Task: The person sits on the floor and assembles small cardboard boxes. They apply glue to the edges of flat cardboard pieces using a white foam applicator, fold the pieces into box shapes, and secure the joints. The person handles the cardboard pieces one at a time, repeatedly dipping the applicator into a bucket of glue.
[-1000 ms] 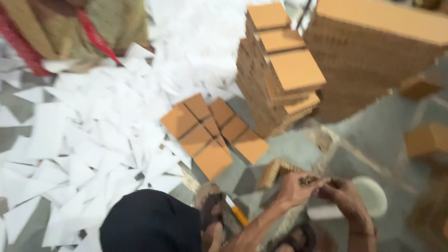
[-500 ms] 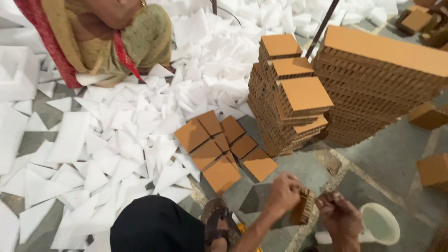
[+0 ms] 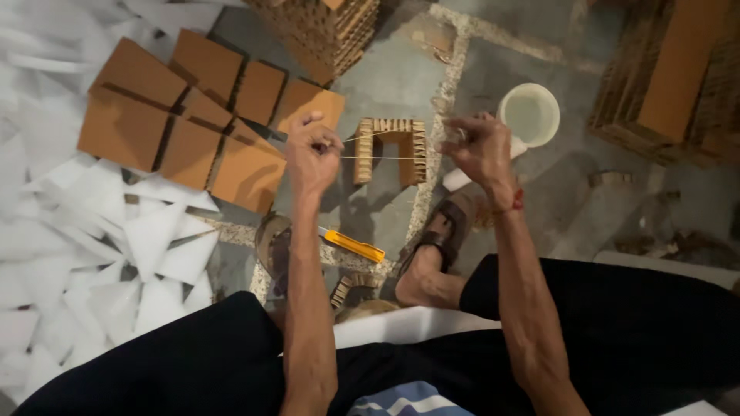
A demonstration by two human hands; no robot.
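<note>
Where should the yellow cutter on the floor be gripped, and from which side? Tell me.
Take the yellow cutter across the middle of its long, narrow body, coming straight down from above. It lies flat on the floor between the two sandalled feet, slanted, its long sides free, so a pinch grip across its width fits; both hands, left and right, are occupied.

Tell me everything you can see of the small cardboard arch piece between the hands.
The cardboard arch piece is an inverted U of tan corrugated strips: a top bar and two legs, fluted edges showing, hollow in the middle. It appears between the left hand and right hand, above the grey floor. Two thin pale elastic strands are stretched from hand to hand and run across it, one near the top bar, one lower across the legs. Whether the piece hangs on the strands or rests on the floor is unclear.
</note>
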